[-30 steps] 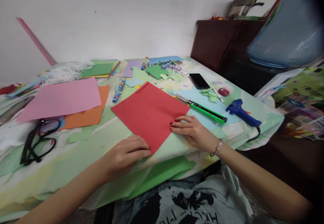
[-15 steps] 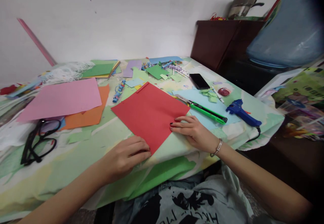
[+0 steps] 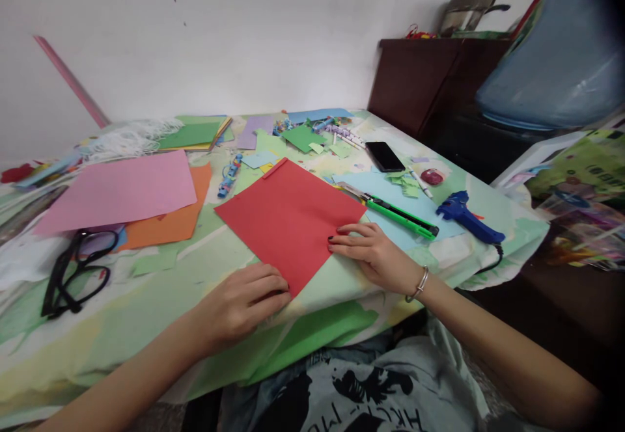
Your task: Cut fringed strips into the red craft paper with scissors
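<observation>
A red sheet of paper [image 3: 288,217] lies turned like a diamond on the green-patterned tablecloth [image 3: 195,269]. My left hand [image 3: 241,305] rests at its near corner, fingers curled together and pressed on the paper's tip. My right hand [image 3: 374,253], with a bracelet at the wrist, lies on the sheet's right edge, its fingers stretched out flat and the tips on the red paper. A green utility knife [image 3: 400,217] lies just beyond my right hand on a light blue sheet [image 3: 390,191].
A blue glue gun [image 3: 466,217] and a black phone [image 3: 384,156] lie to the right. Pink paper [image 3: 117,191] over orange paper [image 3: 176,220] and black glasses [image 3: 73,276] lie to the left. Paper scraps litter the far side. A dark cabinet [image 3: 420,81] stands beyond the table.
</observation>
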{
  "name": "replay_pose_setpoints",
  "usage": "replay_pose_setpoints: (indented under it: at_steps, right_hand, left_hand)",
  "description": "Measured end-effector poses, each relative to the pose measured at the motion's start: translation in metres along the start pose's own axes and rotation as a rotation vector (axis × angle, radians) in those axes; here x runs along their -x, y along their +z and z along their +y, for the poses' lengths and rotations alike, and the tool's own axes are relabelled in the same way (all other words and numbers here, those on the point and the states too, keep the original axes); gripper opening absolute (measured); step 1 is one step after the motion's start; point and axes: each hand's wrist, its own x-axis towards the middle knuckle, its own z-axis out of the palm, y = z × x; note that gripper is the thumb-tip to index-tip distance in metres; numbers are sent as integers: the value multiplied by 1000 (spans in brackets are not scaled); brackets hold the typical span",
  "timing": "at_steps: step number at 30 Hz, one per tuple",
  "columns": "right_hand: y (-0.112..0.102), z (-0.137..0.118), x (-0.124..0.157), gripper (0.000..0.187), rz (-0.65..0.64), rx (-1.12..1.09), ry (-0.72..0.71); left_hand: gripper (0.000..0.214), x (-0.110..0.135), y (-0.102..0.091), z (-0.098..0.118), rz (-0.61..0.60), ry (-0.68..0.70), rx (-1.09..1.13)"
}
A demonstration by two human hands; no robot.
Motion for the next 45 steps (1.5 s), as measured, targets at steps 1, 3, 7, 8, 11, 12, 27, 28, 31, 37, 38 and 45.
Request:
replay_pose_setpoints:
  at_steps: [1,3,7,8,11,12,27,28,31,37,38,45]
  right_hand:
    - [0,0,0,42,-1,0,0]
    - [0,0,0,42,-2,1,1]
    - [1,1,0,43,-2,4,0]
    - [1,1,0,43,-2,5,-1]
    - [1,1,0,43,-2,8,-3]
    - [1,1,0,43,-2,9,-4]
    - [0,1,0,47,-7,4,3]
    - [0,1,0,47,-6,3,3]
    - [0,1,1,47,-1,1,-2]
    - [1,2,1,49,7,2,-14]
    - [1,3,1,50,7,3,-15]
    - [0,2,0,47,-7,26,-19]
  left_hand:
    - [23,-1,-1,0,1,5,-8]
    - [23,-2,-2,1,3,10,-22]
    - [22,0,0,0,-1,8,-14]
    - [22,2,1,0,-2,3,-13]
    - [23,4,2,0,-3,-3,-15]
    - [24,5,2,0,-4,-6,-14]
    - [21,9,6,-3,11,-34,71]
    - [22,9,6,-3,15,-60,100]
    - [30,10,5,-5,31,-191,191]
    - [21,4,-3,-16,115,-662,299]
    - [20,0,-3,-18,81,-762,356]
    - [24,-34,8,-29,-197,-878,530]
